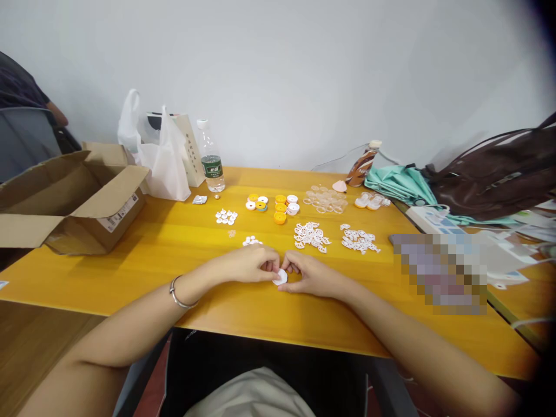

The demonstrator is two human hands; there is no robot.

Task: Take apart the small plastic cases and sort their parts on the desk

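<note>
Between my two hands, just above the wooden table, is a small white round disc-like part. My left hand, with a bracelet on its wrist, pinches the disc's left edge. The thumb and fingers of my right hand close on its right side. Right behind my left hand lie small white pieces, partly hidden by it. White leaf-shaped openwork pieces form a pile beyond my right hand, with a second pile of white openwork pieces to its right.
Farther back are yellow and white round caps, clear rings and white knobbed pieces. A cardboard box, plastic bag and water bottle stand left. Right are a brown bottle, teal cloth and dark bag.
</note>
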